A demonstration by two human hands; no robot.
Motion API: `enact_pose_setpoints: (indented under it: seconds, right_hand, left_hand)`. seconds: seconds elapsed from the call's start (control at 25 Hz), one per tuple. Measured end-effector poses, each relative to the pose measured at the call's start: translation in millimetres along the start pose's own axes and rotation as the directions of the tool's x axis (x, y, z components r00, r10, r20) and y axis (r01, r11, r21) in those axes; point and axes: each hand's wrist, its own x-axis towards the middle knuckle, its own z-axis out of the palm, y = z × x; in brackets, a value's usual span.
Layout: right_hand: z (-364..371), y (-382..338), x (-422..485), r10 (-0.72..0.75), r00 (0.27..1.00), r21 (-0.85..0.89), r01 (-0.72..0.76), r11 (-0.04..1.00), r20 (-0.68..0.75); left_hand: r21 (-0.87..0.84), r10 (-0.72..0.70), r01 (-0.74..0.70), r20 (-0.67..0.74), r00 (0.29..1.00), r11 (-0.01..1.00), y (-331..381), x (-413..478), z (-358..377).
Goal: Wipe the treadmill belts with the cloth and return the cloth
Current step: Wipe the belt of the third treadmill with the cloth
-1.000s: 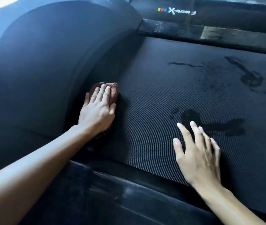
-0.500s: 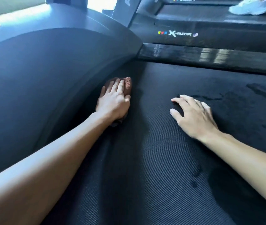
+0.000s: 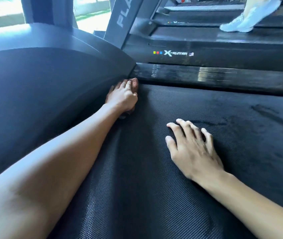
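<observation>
Over the last second the left hand [image 3: 122, 96], fingers laid fairly flat and pressing down on the brown cloth [image 3: 134, 83], has slid it along the edge of the curved cover [image 3: 51, 87]. The cloth now sits in the upper-middle corner where the cover meets the glossy rail [image 3: 215, 77]. The right hand [image 3: 195, 150] stays open, spread on the belt [image 3: 137, 195] as a brace. That edge looks covered, but wet streaks [image 3: 265, 112] at the right suggest wiping is unfinished and returning the cloth comes later.
</observation>
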Motion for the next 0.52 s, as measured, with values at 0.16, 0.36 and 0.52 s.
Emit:
enact_pose_setpoints:
  seconds: [0.16, 0.36, 0.52]
  right_hand:
    - [-5, 2, 1, -0.014, 0.998, 0.011, 0.013, 1.0, 0.059]
    - [-7, 2, -1, -0.02, 0.999, 0.034, 0.019, 0.999, 0.05]
    - [-6, 3, 1, -0.021, 0.999, 0.049, 0.02, 0.999, 0.028]
  left_hand:
    - [0.064, 0.014, -0.012, -0.032, 0.999, 0.998, 15, 1, -1]
    - [0.067, 0.35, -0.35, 0.014, 0.937, 0.934, 19, -20, 0]
    - [0.034, 0.262, -0.263, 0.026, 0.965, 0.964, 9, -1, -7]
